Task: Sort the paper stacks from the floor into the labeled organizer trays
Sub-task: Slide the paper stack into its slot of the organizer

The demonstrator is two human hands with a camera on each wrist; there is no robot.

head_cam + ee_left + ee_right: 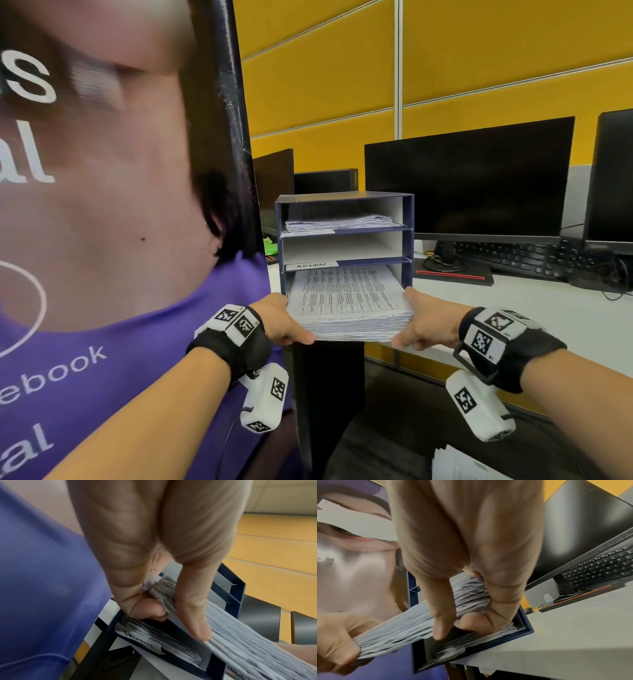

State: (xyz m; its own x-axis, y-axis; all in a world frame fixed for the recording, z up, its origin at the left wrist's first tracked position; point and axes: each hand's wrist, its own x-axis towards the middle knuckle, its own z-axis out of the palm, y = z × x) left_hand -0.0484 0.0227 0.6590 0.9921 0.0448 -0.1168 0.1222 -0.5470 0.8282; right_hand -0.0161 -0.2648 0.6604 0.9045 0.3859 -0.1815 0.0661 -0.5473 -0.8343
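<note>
A thick stack of printed paper (349,301) sticks halfway out of the bottom slot of a dark blue three-tier organizer (409,212) on the desk. My left hand (284,325) grips the stack's left edge, thumb (193,618) across the sheet edges and fingers beneath. At the right edge my right hand (419,323) grips it the same way, thumb (441,615) on the stack (412,627). Some sheets lie in the bottom slot (171,641) under the stack. The top slot holds a thin pile (339,219); the middle slot, over a label reading ADMIN (310,265), looks empty.
A large printed banner (102,205) stands close on the left, right beside the organizer. To the right on the white desk (513,308) are two black monitors (469,178) and a keyboard (513,257). More loose paper (459,462) lies on the floor below.
</note>
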